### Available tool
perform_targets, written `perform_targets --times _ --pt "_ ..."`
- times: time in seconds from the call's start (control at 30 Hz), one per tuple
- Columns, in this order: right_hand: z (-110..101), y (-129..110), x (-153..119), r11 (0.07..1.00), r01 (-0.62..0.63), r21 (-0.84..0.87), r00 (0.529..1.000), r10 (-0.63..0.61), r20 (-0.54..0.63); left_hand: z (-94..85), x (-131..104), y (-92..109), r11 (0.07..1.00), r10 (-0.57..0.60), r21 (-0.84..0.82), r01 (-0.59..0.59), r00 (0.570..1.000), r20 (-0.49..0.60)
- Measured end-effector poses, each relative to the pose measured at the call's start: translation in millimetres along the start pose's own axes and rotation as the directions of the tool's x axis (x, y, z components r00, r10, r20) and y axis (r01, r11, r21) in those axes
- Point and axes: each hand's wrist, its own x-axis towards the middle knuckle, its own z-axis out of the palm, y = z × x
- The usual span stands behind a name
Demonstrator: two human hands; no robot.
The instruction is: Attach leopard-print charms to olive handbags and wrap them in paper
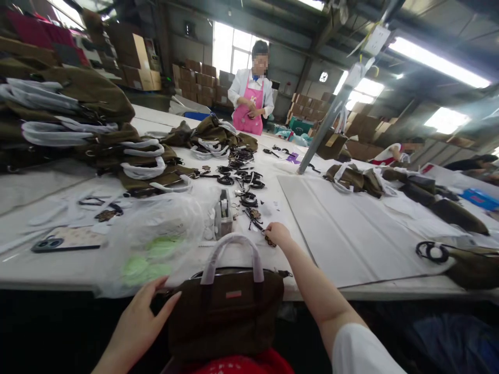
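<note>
A dark olive handbag [222, 311] stands upright against the table's front edge, its white-wrapped handles [234, 244] raised. At the bag's left end is my left hand [142, 317], thumb and fingers apart; whether the fingertips touch the bag I cannot tell. Farther forward, my right hand [278, 234] is closed on a bag charm [270, 240] with a brown patterned end, lying at the table surface. A dark braided strap [255, 223] runs from beside its fingers toward another brown charm [254, 213]. My fingers partly hide the held charm.
Olive bags [70, 119] are stacked at left. Black straps [249, 182] and charms lie mid-table. Near the front are a clear plastic bag [156, 244], a phone [66, 240] and a small dispenser [224, 213]. A metal post [327, 122] rises at right. A person in a pink apron [249, 109] stands across.
</note>
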Motion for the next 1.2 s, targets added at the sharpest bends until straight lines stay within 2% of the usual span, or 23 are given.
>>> perform_targets --times 0.1,0.17,0.2,0.23,0.27,0.3,0.33,0.37,0.43,0.5,0.57,0.67,0.8,0.9,1.03,1.13,1.2 --pt "-22 -5 -16 0.999 0.038 0.021 0.996 -0.036 -0.084 -10.2 -3 1 0.999 0.002 -0.048 -0.004 0.999 -0.040" --pt "-45 -10 -41 0.991 0.114 0.063 0.968 -0.096 -0.231 -17.9 -4 9 0.997 0.024 -0.070 -0.028 0.998 -0.055" --pt "-57 -13 -59 0.974 0.204 0.101 0.914 -0.153 -0.375 -22.4 -5 15 0.996 0.041 -0.082 -0.045 0.997 -0.058" --pt "-70 -16 -79 0.942 0.308 0.131 0.835 -0.201 -0.512 -27.2 -6 23 0.993 0.064 -0.098 -0.070 0.996 -0.060" --pt "-80 -21 -101 0.913 0.381 0.144 0.766 -0.225 -0.603 -32.3 -8 33 0.988 0.099 -0.115 -0.106 0.993 -0.066" --pt "-89 -26 -122 0.891 0.428 0.152 0.729 -0.242 -0.640 -37.3 -10 44 0.979 0.146 -0.131 -0.155 0.986 -0.080" --pt "-95 -31 -142 0.871 0.460 0.172 0.724 -0.256 -0.641 -41.8 -14 56 0.963 0.208 -0.149 -0.223 0.972 -0.108" --pt "-97 -37 -160 0.852 0.479 0.211 0.748 -0.271 -0.606 -45.2 -18 69 0.938 0.283 -0.166 -0.304 0.949 -0.138" --pt "-92 -48 -185 0.817 0.474 0.328 0.840 -0.308 -0.448 -47.0 -26 95 0.859 0.435 -0.229 -0.458 0.888 -0.145" --pt "-74 -57 -197 0.785 0.407 0.466 0.913 -0.339 -0.228 -40.6 -33 115 0.794 0.529 -0.340 -0.504 0.848 -0.022" --pt "-49 -64 -201 0.745 0.297 0.598 0.936 -0.351 -0.029 -27.6 -37 126 0.774 0.550 -0.469 -0.425 0.818 0.167" --pt "-16 -68 -199 0.647 0.082 0.758 0.927 -0.328 0.180 -6.4 -40 122 0.774 0.515 -0.592 -0.227 0.769 0.379" --pt "6 -68 -196 0.507 -0.131 0.852 0.901 -0.298 0.315 6.9 -44 103 0.776 0.409 -0.631 -0.010 0.769 0.491" --pt "12 -69 -197 0.460 -0.182 0.869 0.883 -0.313 0.350 8.9 -48 96 0.735 0.379 -0.672 0.090 0.767 0.518" --pt "20 -71 -200 0.421 -0.237 0.876 0.849 -0.348 0.397 12.2 -53 94 0.742 0.277 -0.654 0.146 0.822 0.497" --pt "25 -69 -201 0.344 -0.312 0.886 0.816 -0.380 0.435 14.0 -53 94 0.707 0.184 -0.667 0.234 0.850 0.494" --pt "28 -66 -202 0.300 -0.332 0.894 0.811 -0.393 0.434 14.3 -53 95 0.695 0.132 -0.666 0.269 0.863 0.487"
